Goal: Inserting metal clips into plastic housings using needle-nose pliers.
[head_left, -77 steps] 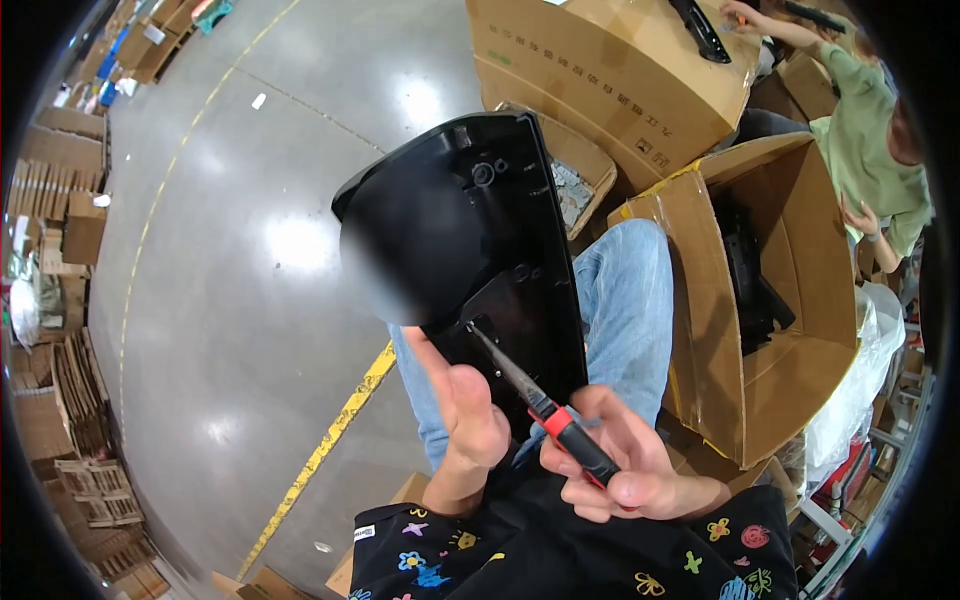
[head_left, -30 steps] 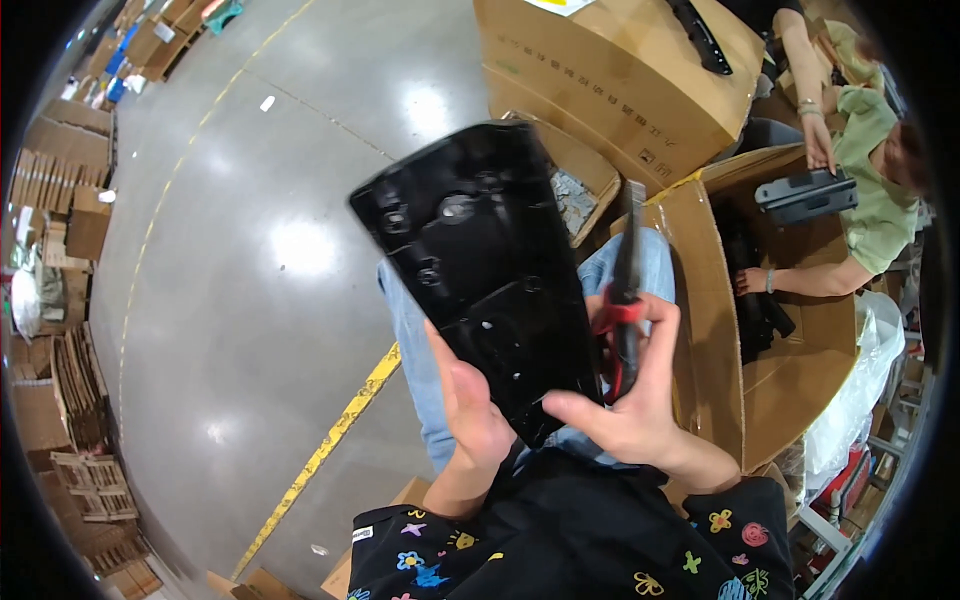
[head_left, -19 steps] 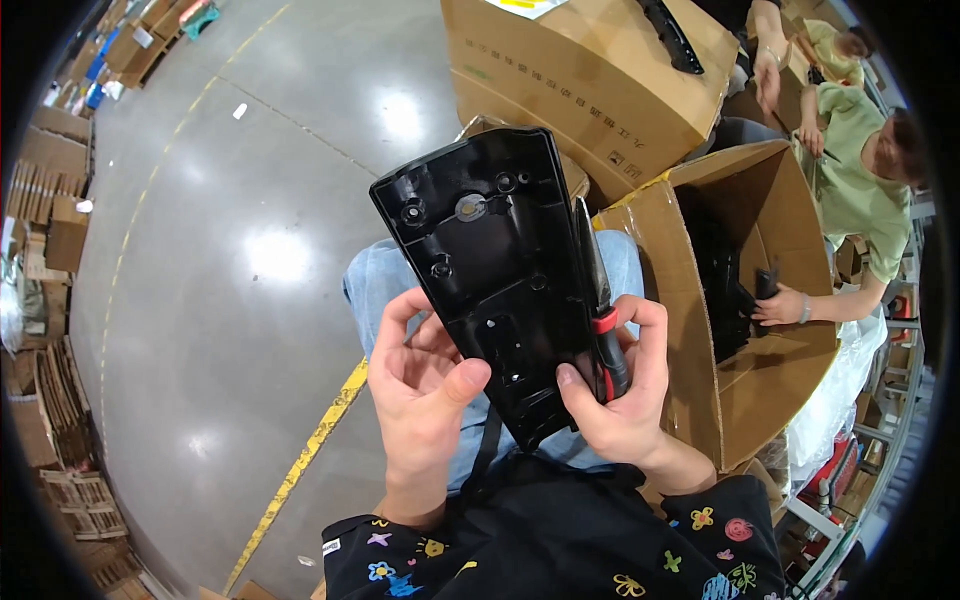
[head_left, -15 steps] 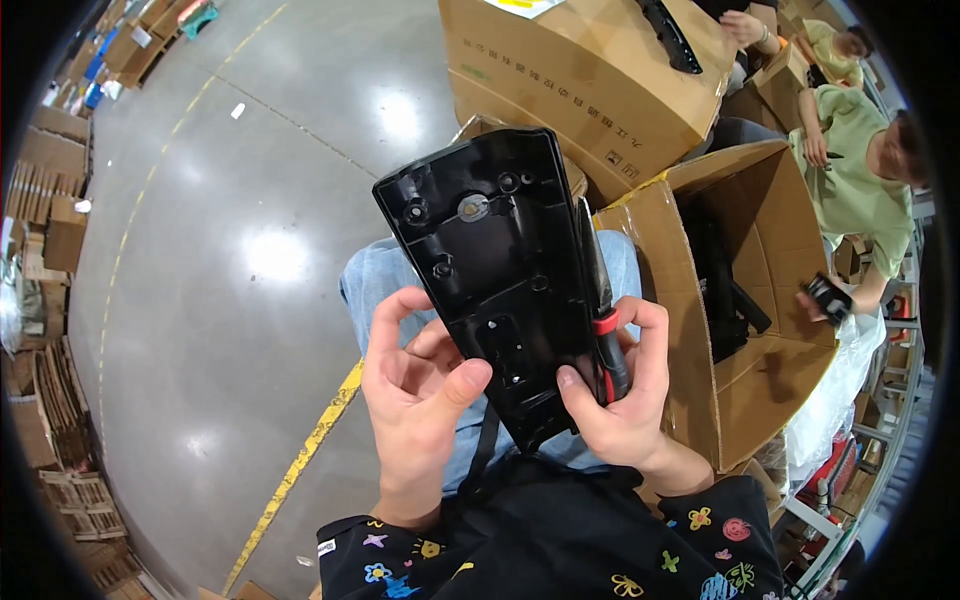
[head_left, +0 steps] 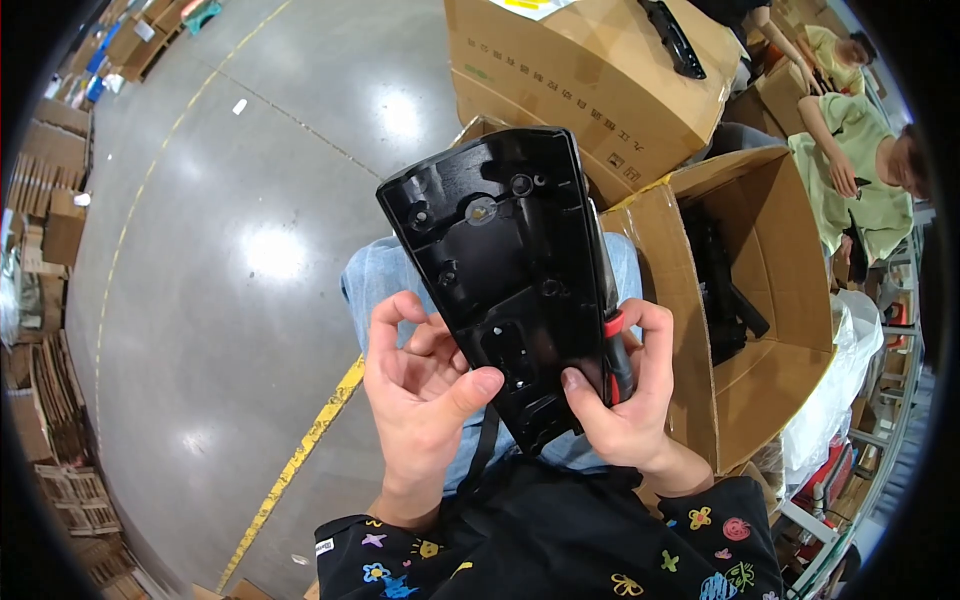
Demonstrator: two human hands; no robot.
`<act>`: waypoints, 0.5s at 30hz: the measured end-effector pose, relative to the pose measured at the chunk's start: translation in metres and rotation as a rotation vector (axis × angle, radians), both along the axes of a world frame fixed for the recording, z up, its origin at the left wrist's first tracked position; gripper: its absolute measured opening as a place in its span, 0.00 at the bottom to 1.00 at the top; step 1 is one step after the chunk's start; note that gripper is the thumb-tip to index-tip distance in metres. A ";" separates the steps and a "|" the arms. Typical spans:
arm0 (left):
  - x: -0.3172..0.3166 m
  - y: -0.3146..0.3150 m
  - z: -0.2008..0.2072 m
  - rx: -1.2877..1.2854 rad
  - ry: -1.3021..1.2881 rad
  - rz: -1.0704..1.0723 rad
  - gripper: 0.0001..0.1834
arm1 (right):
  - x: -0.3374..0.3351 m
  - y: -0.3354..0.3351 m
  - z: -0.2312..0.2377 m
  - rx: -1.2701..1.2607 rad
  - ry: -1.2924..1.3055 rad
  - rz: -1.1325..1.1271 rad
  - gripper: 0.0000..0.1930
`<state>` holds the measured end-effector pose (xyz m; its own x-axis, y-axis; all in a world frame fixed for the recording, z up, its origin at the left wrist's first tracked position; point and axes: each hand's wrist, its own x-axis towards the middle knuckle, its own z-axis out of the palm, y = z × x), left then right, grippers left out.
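Holding a glossy blk plastic cover just L of the open carton, hollow side up. Looks wedge-shaped, wide at one end, narrow at the other, w/ thin raised walls, round screw posts, a greyish ring + a small recessed panel w/ bright specks. Clamping the edge nearest the carton w/ R hand, plus red/blk pliers in the same grip. Touching the opposite edge w/ L hand; can't tell if clamped, being partly hidden.
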<state>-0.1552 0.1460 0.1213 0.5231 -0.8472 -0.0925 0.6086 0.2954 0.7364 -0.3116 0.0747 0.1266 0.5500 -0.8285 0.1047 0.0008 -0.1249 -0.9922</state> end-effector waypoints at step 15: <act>0.007 -0.001 -0.007 -0.052 -0.025 0.006 0.35 | 0.004 0.000 -0.001 0.002 0.017 -0.012 0.25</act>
